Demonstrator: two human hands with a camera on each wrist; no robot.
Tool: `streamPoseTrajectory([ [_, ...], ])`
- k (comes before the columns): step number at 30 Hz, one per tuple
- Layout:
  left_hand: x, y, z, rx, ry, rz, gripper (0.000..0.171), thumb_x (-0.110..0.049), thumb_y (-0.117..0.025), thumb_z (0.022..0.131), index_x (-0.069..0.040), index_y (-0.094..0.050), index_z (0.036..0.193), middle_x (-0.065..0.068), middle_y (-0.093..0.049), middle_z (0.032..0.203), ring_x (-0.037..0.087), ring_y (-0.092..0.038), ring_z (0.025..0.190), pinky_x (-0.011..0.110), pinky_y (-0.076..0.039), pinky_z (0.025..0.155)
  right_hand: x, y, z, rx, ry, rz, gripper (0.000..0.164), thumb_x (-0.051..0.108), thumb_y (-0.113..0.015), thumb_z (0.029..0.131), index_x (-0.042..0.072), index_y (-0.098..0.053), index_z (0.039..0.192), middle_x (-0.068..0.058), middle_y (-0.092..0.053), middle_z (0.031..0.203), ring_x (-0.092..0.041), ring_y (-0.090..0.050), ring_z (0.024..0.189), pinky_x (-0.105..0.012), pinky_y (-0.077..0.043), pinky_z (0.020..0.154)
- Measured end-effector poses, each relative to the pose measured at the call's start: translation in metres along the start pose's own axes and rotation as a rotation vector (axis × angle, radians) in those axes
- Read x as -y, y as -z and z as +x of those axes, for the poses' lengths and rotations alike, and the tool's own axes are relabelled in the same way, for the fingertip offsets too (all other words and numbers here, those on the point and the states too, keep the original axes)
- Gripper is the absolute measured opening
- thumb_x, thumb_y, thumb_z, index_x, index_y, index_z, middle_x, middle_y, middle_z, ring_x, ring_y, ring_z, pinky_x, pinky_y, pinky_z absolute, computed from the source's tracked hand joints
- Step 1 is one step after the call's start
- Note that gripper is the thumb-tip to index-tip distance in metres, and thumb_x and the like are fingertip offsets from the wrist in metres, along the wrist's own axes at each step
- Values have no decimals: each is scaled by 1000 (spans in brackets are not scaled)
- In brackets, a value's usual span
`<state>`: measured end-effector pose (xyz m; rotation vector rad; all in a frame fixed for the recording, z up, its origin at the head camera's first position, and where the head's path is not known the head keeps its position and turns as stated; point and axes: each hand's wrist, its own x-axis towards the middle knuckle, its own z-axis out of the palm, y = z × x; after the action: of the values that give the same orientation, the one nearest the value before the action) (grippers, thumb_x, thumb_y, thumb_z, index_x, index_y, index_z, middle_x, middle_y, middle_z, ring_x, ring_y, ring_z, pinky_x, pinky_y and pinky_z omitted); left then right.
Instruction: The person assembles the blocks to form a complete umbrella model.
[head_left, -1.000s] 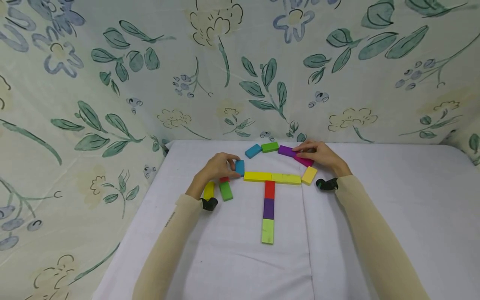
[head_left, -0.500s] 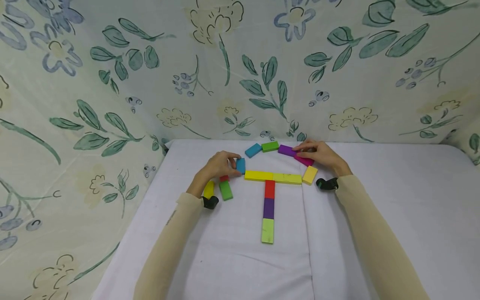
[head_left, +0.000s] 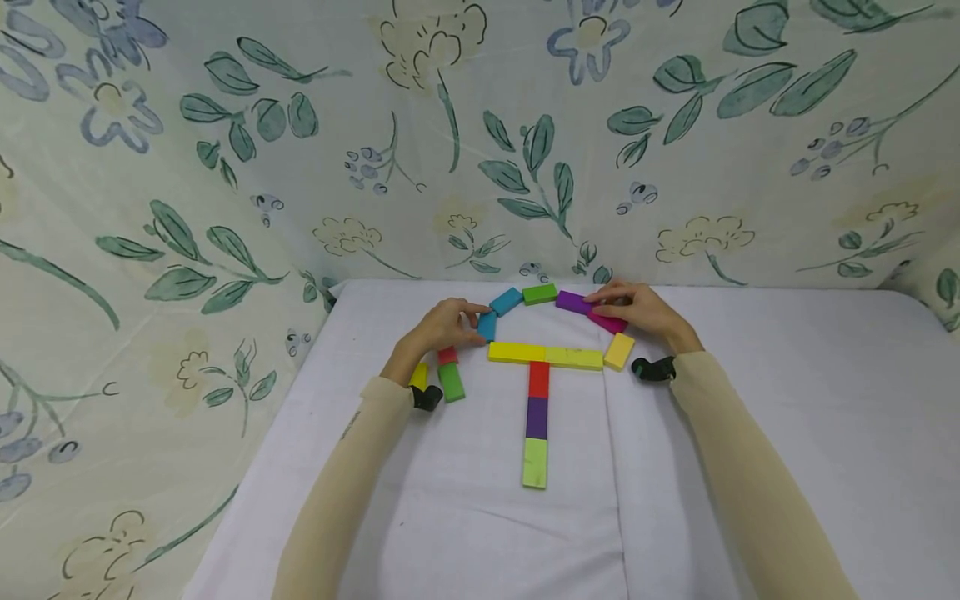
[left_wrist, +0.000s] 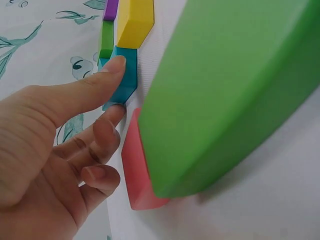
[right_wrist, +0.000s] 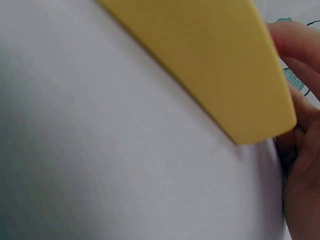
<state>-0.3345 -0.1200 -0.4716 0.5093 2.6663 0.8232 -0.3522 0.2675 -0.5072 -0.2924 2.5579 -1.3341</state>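
My left hand [head_left: 448, 323] pinches a blue block [head_left: 487, 327] between thumb and fingers. One end of this block lies close to a second blue block [head_left: 507, 302], and the other is near the left end of a yellow bar [head_left: 517, 352]. In the left wrist view, the thumb lies along the held blue block [left_wrist: 126, 82]. At the right, the fingertips of my right hand [head_left: 641, 308] are where a purple block [head_left: 573, 302] meets a magenta block [head_left: 609, 322]; I cannot tell whether they grip either. A green block [head_left: 539, 294] lies between the blue and purple ones.
A light orange block [head_left: 618, 352] sits by the bar's right end. Below the bar, red [head_left: 538, 380], purple [head_left: 537, 417] and lime [head_left: 535, 463] blocks form a column. Left of these are red [head_left: 447, 356], green [head_left: 452, 382] and yellow [head_left: 420, 376] blocks. A flowered cloth [head_left: 450, 208] rises behind.
My left hand has moved the blue block slightly right and away from me, and turned it so its far end leans toward the second blue block. The right hand has stayed in place.
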Motion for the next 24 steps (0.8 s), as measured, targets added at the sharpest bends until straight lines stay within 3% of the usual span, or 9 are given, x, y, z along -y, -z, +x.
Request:
streamPoseTrajectory([
  [14, -3, -1, -3, 16, -7, 9, 59, -26, -83, 90, -26, -62, 145, 5, -67, 116, 22, -53, 92, 28, -45, 76, 2, -1, -1, -1, -6, 2, 34, 30, -69, 101, 17, -73, 132, -12, -55, 135, -31, -42, 130, -55, -31, 117],
  [24, -3, 0, -21, -54, -46, -14, 57, -26, -83, 90, -24, -64, 143, 6, -65, 114, 22, -52, 85, 25, -42, 70, 1, 1, -4, -8, -40, 29, 43, 41, -68, 100, 22, -68, 139, -12, -51, 139, -31, -44, 128, -57, -33, 116],
])
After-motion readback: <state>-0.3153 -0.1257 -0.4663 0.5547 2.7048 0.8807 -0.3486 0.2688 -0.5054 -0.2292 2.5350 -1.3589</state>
